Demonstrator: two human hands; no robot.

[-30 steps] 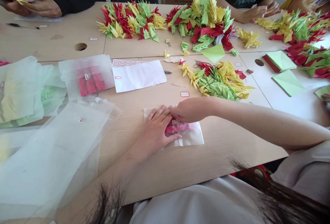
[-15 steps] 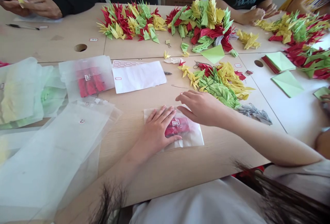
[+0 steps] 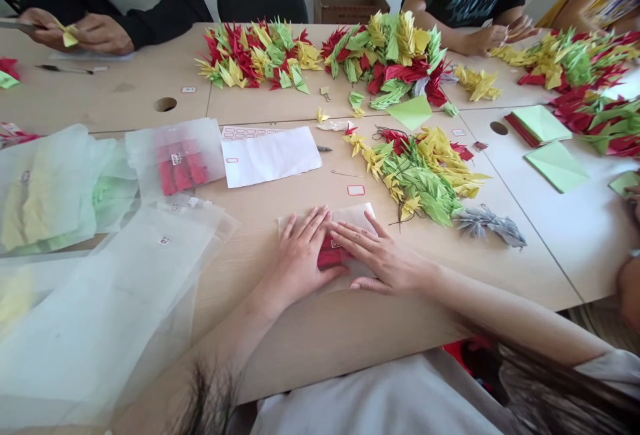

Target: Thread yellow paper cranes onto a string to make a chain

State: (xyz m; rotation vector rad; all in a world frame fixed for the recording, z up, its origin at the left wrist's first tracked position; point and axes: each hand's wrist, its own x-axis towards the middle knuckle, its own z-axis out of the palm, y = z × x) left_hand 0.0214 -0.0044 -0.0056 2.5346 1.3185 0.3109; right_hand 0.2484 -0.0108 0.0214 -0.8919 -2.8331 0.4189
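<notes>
A frosted plastic bag (image 3: 357,213) lies flat on the table in front of me, with a red bundle (image 3: 327,256) inside it and a small label on top. My left hand (image 3: 303,255) rests flat on its left side, fingers stretched out. On the right side lies my right hand (image 3: 385,255), fingers extended over the bag and partly covering the label. Just beyond the bag is a small red-bordered sticker (image 3: 356,190). Folded paper cranes (image 3: 425,168) in green, yellow and red lie strung together beyond my right hand.
To the left lie frosted bags (image 3: 175,161) with red, yellow and green contents. A white paper sheet (image 3: 273,158) covers a label sheet. Crane piles (image 3: 260,55) line the far side. Green paper squares (image 3: 557,165) lie right. Other people sit across, one person's hands (image 3: 83,33) holding yellow paper.
My right hand has come down from above the bag to lie flat on it. The red-bordered sticker beyond the bag now shows. The view has shifted slightly.
</notes>
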